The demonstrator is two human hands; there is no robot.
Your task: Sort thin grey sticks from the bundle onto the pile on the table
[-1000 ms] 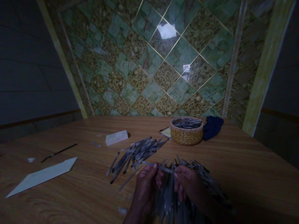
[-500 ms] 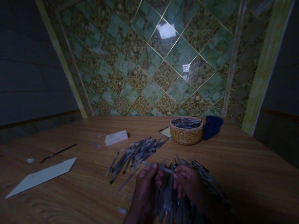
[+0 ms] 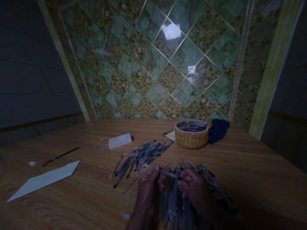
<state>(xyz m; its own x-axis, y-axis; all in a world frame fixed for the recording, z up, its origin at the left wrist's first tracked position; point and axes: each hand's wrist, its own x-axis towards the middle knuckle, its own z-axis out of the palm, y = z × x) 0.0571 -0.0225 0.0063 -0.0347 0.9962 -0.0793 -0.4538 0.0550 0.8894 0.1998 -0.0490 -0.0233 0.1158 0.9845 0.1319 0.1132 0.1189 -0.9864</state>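
Both hands hold one slim, pale pen (image 3: 169, 173) nearly level between them, low in the middle of the view. My left hand (image 3: 149, 186) is closed on its left part, thumb on top. My right hand (image 3: 192, 184) pinches the pen's darker right end between thumb and fingers. Under and behind the hands spreads a large heap of similar pens (image 3: 174, 204), partly hidden by them. Beyond my left hand lies a second, looser pile of pens (image 3: 146, 154), many with dark ends.
A woven basket (image 3: 191, 139) full of pens stands at the back right beside a dark blue cloth (image 3: 218, 130). A white box (image 3: 120, 141) sits behind the loose pile. On the left lie a pale flat card (image 3: 45, 181) and a thin dark stick (image 3: 60, 156).
Very little differs. The view shifts slightly, and both hands keep hold of the same pen in almost the same place.
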